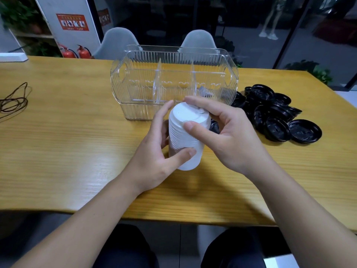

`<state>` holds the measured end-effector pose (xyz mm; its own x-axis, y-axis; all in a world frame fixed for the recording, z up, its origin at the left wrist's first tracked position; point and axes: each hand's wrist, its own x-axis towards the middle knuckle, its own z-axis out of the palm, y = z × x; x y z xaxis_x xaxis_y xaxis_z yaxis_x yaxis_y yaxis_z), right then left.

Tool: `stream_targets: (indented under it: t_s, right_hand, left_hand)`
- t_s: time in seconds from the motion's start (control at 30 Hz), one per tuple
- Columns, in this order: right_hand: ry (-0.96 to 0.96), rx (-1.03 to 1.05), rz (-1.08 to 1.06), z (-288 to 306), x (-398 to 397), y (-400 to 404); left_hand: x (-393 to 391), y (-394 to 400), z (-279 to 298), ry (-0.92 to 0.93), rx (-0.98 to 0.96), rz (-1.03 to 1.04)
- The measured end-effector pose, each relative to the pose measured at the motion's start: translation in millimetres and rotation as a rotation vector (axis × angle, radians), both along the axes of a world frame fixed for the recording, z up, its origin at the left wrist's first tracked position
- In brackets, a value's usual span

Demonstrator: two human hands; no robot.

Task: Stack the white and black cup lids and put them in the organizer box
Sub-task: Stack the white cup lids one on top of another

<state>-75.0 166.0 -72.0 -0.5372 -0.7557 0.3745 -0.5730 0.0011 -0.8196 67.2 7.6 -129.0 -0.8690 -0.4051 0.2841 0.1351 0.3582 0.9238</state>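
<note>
Hands, left [154,149] and right [218,128], clasp white lid stack [185,136] before organizer box [173,82]; light, slippery, liable to topple, so grip both ends.

Wooden bench [58,144] with a coil of dark brown cord [14,102] at its left edge and a white rectangular block [12,57] at its far left corner. Two grey shell chairs [117,42] [200,40] stand behind the bench. Two red fire extinguishers [76,52] stand at the foot of a white pillar bearing a red notice [73,22]; potted plants [316,71] sit beyond the bench's far right corner.
</note>
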Motion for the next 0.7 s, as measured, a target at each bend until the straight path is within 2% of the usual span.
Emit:
stream_targets:
  t_s: [0.17,0.43,0.7]
  right_hand:
    - [-0.039,-0.085,-0.141,-11,15,-4]
    - [-0.175,-0.135,-0.104,-24,28,-6]
    - [-0.494,-0.104,-0.132,-32,42,28]
  left_hand:
    - [-1,-2,-2,-0.001,-0.004,0.018]
    - [0,0,1,-0.005,-0.059,0.023]
    - [9,-8,15,-0.147,-0.126,-0.03]
